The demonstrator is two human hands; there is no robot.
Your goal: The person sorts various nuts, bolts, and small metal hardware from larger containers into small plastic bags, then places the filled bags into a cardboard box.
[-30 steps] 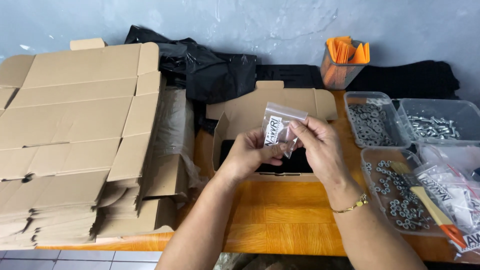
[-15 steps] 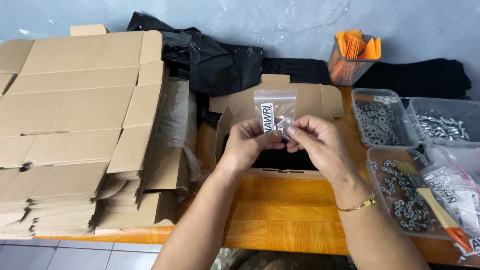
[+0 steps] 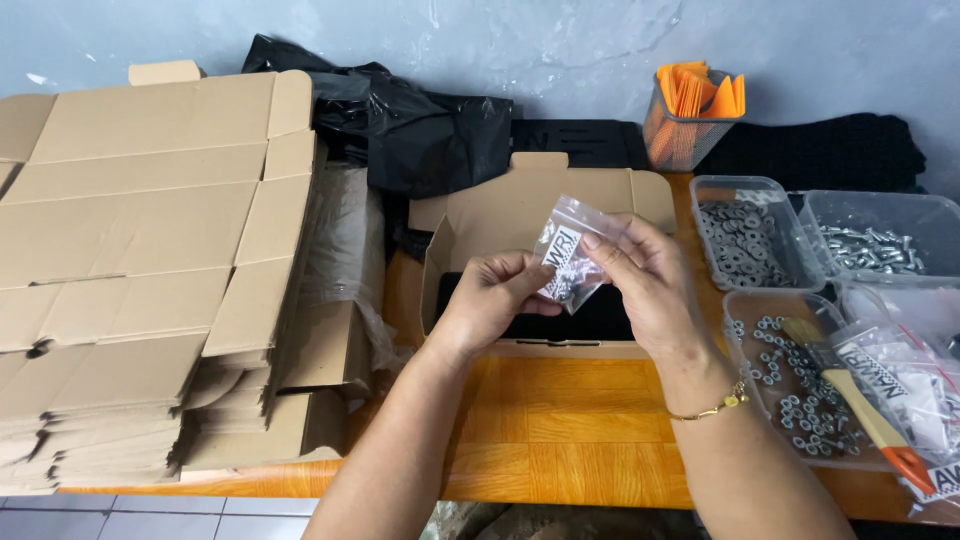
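Note:
Both of my hands pinch one small clear plastic bag (image 3: 566,248) with small metal pieces in it, held above an open cardboard box (image 3: 500,215) that has a black lining. My left hand (image 3: 492,300) grips the bag's lower left side. My right hand (image 3: 640,280) holds its right edge, fingers over the top; a thin gold bracelet (image 3: 712,406) sits on that wrist. The bag leans to the left.
A tall stack of flat cardboard boxes (image 3: 150,260) fills the left. Black plastic bags (image 3: 420,130) lie at the back. Right of the box stand clear tubs of washers (image 3: 745,245), bolts (image 3: 880,245) and nuts (image 3: 790,385), a brush (image 3: 850,395), and an orange-filled mesh cup (image 3: 690,115).
The bag has tipped from upright to leaning left, and my hands have shifted slightly down and right while keeping hold of it.

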